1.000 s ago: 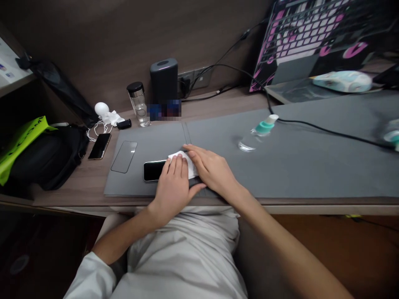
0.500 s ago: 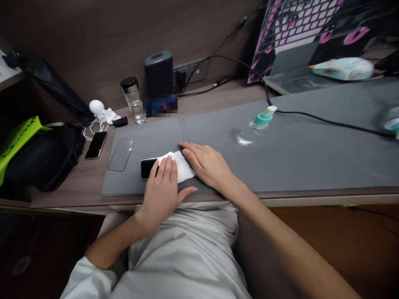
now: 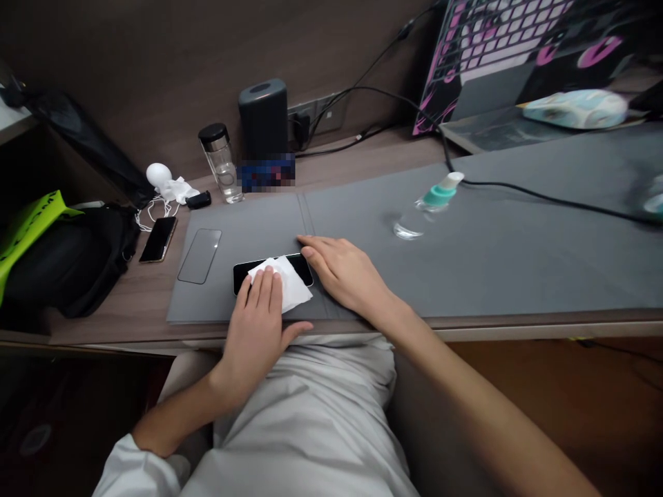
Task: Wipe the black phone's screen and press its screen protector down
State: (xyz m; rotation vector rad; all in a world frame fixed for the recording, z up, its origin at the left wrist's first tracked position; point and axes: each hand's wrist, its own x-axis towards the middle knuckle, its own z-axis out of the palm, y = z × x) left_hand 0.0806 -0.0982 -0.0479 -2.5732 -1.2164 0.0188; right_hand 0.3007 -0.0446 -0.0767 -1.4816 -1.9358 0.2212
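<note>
A black-screened smartphone (image 3: 299, 265) lies face up on the grey desk mat (image 3: 357, 207), partly covered by a white tissue (image 3: 293, 288). My left hand (image 3: 257, 307) rests flat on the tissue, fingers stretched out and pressing it against the screen, thumb spread to the right. At the phone's right end is my right hand (image 3: 344, 273), laid on the mat with its fingers extended. It seems to touch the phone's edge and holds nothing. To the left of the phone lies a clear screen protector (image 3: 201, 256) with a dark border.
A clear spray bottle with a teal collar (image 3: 439, 196) is on the mat to the right. A second phone (image 3: 159, 239), a glass water bottle (image 3: 224, 169) and a black bag (image 3: 77, 255) are at the left. A black cable (image 3: 543, 198) crosses the mat.
My left hand has slid the tissue left and slightly towards me across the phone, baring the right part of its screen. My right hand has stayed put.
</note>
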